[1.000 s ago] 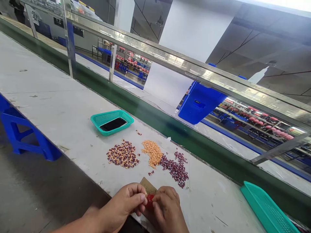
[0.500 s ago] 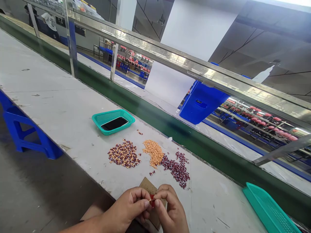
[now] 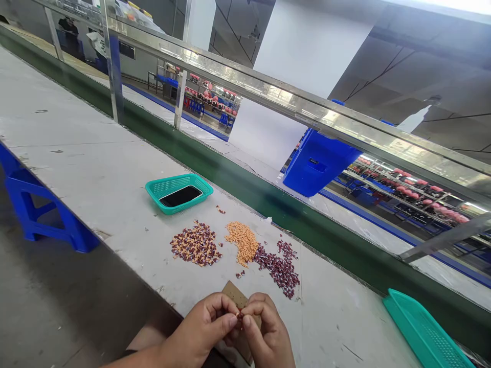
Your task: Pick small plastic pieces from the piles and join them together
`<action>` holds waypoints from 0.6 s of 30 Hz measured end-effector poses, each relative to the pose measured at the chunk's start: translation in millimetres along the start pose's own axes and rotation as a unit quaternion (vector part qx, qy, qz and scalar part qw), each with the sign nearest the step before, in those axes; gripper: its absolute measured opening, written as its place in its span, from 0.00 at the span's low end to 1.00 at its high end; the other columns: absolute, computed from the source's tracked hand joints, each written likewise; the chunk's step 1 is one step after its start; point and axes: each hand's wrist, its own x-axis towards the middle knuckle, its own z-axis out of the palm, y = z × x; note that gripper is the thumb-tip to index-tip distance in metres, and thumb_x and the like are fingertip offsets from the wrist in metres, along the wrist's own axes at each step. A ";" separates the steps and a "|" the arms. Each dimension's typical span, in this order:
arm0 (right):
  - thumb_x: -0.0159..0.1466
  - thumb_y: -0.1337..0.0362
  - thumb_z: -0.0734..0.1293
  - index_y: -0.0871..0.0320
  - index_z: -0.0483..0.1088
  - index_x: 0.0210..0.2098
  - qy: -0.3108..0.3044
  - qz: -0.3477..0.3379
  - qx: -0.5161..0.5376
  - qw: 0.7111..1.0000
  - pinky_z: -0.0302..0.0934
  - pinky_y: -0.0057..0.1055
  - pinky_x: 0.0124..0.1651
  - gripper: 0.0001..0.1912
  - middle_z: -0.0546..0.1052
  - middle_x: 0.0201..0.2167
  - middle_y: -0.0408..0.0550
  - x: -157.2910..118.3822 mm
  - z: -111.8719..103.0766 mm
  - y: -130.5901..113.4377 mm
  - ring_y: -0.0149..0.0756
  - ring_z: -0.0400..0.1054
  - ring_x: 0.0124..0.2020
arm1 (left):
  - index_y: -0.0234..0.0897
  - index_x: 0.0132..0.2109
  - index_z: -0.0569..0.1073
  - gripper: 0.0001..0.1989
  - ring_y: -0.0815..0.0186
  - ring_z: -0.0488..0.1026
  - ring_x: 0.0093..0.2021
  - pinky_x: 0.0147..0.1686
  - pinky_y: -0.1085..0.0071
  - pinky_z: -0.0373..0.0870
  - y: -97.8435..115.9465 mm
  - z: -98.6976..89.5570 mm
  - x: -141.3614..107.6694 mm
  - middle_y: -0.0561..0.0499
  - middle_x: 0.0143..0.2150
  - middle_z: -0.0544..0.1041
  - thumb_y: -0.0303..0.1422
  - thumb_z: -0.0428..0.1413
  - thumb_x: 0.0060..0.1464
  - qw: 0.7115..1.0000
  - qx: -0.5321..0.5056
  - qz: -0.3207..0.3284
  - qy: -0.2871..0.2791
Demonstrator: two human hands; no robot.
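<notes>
My left hand (image 3: 207, 327) and my right hand (image 3: 267, 329) meet at the table's near edge, thumbs and forefingers pinched. A tiny orange and dark-red piece (image 3: 239, 315) shows between the fingertips; the fingers hide most of it. Under the hands lies a brown board (image 3: 235, 293) with small holes or dots. Beyond it are a pile of orange pieces (image 3: 241, 239), a pile of dark purple pieces (image 3: 282, 273) and, to the left, a pile of two-coloured orange-and-purple pieces (image 3: 196, 244). A few loose bits (image 3: 240, 274) lie between the piles and the board.
A green perforated basket (image 3: 153, 197) holding a phone (image 3: 181, 196) stands behind the left pile. Another green basket (image 3: 425, 332) is at the right. A green belt (image 3: 230, 166) runs along the table's far side, below a metal rail. A blue stool (image 3: 46, 209) stands left.
My fingertips have drawn slightly closer together, and less red shows between and behind them. The piles and baskets stay put. In the far background, people have shifted.
</notes>
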 end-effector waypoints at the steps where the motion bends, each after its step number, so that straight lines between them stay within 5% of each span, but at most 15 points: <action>1: 0.61 0.59 0.64 0.54 0.71 0.28 0.018 0.005 0.014 1.000 0.59 0.30 0.36 0.08 0.68 0.29 0.44 -0.4 2.8 -1.2 0.36 0.65 0.32 | 0.35 0.29 0.68 0.15 0.70 0.63 0.27 0.31 0.72 0.59 0.0 0.6 0.1 0.56 0.24 0.69 0.40 0.64 0.43 1.000 0.002 0.007 0.002; 18: 0.61 0.51 0.63 0.55 0.69 0.25 0.053 0.010 0.036 0.998 0.60 0.29 0.33 0.16 0.68 0.25 0.43 -1.2 9.4 -9.2 0.35 0.63 0.28 | 0.35 0.28 0.70 0.12 0.67 0.62 0.30 0.33 0.71 0.60 2.3 -5.3 2.4 0.54 0.26 0.68 0.40 0.60 0.46 0.983 0.165 0.081 0.022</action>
